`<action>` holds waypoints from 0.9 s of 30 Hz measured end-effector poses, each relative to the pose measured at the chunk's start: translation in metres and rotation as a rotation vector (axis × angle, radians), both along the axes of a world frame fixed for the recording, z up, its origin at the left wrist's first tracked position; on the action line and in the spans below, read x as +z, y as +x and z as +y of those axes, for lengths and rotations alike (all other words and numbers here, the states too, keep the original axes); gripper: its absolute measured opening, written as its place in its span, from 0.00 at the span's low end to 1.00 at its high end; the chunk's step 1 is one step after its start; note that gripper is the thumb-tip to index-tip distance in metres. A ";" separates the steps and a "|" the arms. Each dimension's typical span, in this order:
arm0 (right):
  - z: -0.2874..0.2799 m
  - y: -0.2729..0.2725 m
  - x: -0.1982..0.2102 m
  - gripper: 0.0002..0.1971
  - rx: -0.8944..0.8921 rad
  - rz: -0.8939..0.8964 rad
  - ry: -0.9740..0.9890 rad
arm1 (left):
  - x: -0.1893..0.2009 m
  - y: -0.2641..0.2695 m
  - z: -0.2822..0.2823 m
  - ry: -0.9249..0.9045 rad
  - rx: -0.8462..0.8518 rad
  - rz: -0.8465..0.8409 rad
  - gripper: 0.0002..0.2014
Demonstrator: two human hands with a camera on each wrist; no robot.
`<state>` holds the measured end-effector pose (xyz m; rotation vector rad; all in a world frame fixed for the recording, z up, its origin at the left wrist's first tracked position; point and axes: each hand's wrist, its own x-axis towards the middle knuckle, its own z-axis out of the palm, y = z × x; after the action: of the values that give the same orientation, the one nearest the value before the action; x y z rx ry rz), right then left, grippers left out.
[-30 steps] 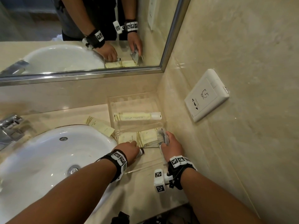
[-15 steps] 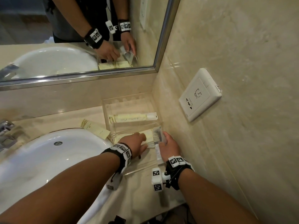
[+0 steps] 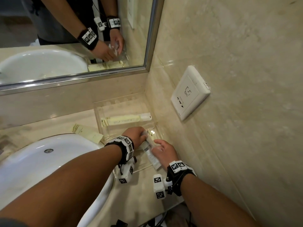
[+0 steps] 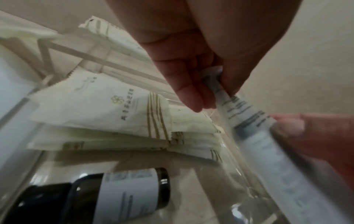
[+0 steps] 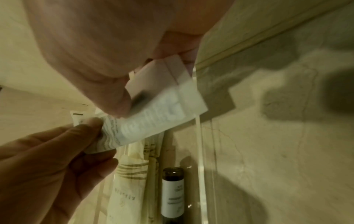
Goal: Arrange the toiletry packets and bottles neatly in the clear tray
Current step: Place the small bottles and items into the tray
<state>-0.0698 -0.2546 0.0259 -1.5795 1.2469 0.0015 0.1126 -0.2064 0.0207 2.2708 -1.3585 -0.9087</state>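
Now both my hands have come together on a thin, crinkly white packet [image 3: 150, 152] above the clear plastic tray [image 3: 105, 115]. My left hand [image 3: 135, 134] pinches its top end and my right hand [image 3: 164, 152] pinches its bottom. Soft yellow packets [image 4: 107, 109] and a smooth dark bottle [image 4: 122, 195] lie inside the tray.

both hands [image 5: 107, 63] pinch a white packet [image 5: 153, 112] above a dark bottle [image 5: 172, 195].
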 end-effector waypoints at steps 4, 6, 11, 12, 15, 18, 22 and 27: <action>0.001 -0.004 0.003 0.13 -0.003 0.010 0.001 | -0.001 0.003 0.001 0.036 0.066 -0.026 0.07; 0.001 -0.004 0.002 0.12 -0.016 0.002 -0.007 | 0.000 0.002 0.003 0.061 0.085 -0.044 0.07; 0.002 0.009 0.003 0.15 -0.158 -0.072 -0.085 | 0.008 0.004 0.015 0.163 -0.062 -0.145 0.19; 0.001 0.012 0.006 0.16 -0.183 -0.095 -0.089 | 0.010 0.005 0.017 0.179 -0.096 -0.150 0.17; 0.000 0.021 0.016 0.16 -0.220 -0.147 -0.078 | 0.017 0.005 0.022 0.174 -0.102 -0.036 0.11; -0.003 0.028 0.021 0.18 -0.195 -0.182 -0.071 | 0.029 -0.001 0.022 0.135 -0.112 0.070 0.13; 0.002 0.034 0.026 0.22 -0.215 -0.220 -0.050 | 0.032 -0.004 0.018 0.075 -0.014 0.256 0.09; 0.015 0.025 0.017 0.31 -0.251 -0.181 -0.061 | 0.025 -0.009 0.012 0.005 0.134 0.303 0.29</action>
<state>-0.0451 -0.2391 0.0433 -1.4308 1.3024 -0.3349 0.1039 -0.1944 0.0460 2.0932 -1.0612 -1.1535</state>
